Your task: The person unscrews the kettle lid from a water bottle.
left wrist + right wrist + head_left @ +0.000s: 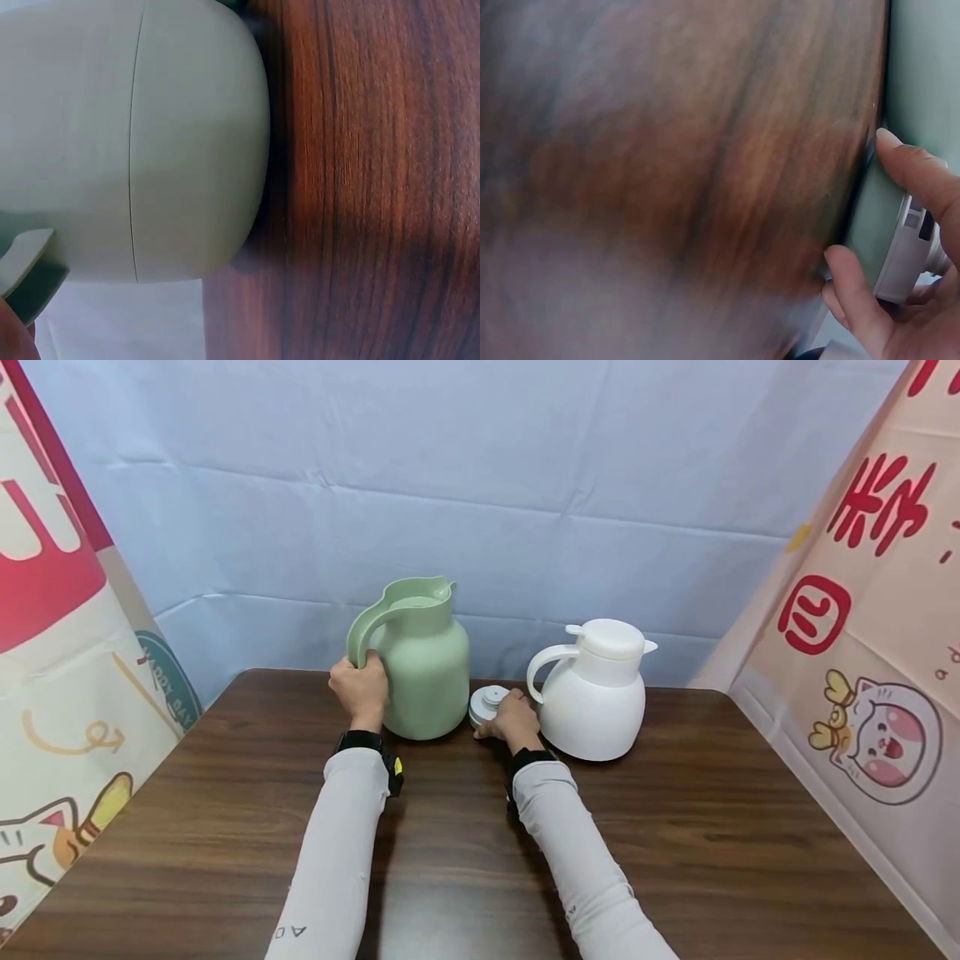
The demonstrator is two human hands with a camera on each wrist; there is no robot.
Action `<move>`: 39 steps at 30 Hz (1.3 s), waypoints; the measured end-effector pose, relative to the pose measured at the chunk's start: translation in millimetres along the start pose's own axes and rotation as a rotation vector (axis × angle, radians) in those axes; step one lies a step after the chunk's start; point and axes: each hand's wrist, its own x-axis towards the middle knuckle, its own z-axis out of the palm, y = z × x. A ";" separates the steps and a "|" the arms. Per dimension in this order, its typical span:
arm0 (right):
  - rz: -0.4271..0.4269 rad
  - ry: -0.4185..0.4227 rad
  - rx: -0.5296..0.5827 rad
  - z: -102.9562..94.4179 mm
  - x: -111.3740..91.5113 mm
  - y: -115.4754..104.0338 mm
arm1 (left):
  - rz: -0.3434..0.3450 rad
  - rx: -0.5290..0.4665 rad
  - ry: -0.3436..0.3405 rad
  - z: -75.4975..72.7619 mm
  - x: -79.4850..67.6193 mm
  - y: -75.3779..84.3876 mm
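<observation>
My left hand (361, 690) grips the lower part of the handle of a light green thermos jug (429, 681), which stands upright on the table with its top uncovered. In the left wrist view the body of the jug (199, 150) fills the left half, with a bit of the hand (13, 337) at the handle's lower end. To the right of the jug, my right hand (514, 722) holds a round lid (483, 700) low at the table. This lid (881, 225) has a green part towards the tabletop and a white part facing up, between the thumb and fingers in the right wrist view.
A white thermos jug (594, 706) with its lid on stands just right of the right hand, its handle close to that hand. All sit near the back edge of the brown wooden table (465, 860). A pale cloth (480, 485) hangs behind, printed sheets at both sides.
</observation>
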 end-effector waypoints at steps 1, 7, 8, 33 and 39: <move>0.003 -0.001 -0.005 0.1 0.0 0.6 | 0.000 0.001 0.001 0.2 -0.5 0.3; -0.008 0.000 0.004 0.7 1.0 4.7 | 0.014 -0.003 -0.010 -0.6 -1.5 -0.2; -0.018 0.002 0.013 0.7 0.6 5.7 | 0.019 -0.008 -0.019 -1.1 -1.5 -0.4; -0.373 -0.042 0.080 -29.1 -30.9 29.8 | -0.008 0.229 -0.499 -46.6 -2.4 18.5; -0.415 -0.016 0.099 -34.4 -35.2 34.9 | -0.001 0.300 -0.530 -50.2 -4.3 16.6</move>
